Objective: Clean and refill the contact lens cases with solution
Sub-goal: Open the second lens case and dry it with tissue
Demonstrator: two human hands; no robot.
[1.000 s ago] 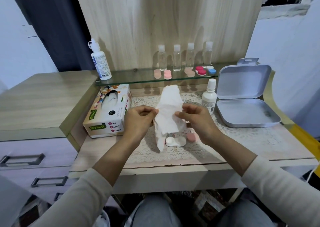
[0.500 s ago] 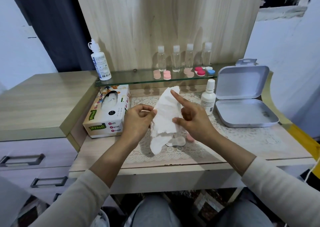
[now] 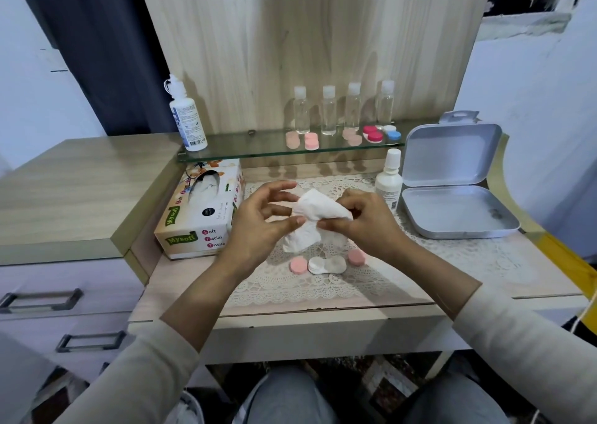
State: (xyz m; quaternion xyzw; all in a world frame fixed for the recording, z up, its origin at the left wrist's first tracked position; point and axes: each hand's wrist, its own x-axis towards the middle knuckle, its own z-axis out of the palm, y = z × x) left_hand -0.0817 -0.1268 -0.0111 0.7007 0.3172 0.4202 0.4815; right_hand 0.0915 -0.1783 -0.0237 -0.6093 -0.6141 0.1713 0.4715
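Nearest, just below both hands, the open white lens case [image 3: 326, 265] lay on the lace mat [image 3: 420, 262], with one pink cap [image 3: 298, 266] at each end, the second [image 3: 356, 257] under the right wrist. Above it the right hand [image 3: 365, 226] pinched a crumpled tissue [image 3: 315, 217] with curled fingers. The left hand [image 3: 258, 226] nipped the tissue's other edge under its thumb, its remaining fingers spread. A tissue box [image 3: 200, 210] sat outside the left hand. Beyond the right hand stood a small white bottle [image 3: 389, 181] beside an open tin [image 3: 452, 210].
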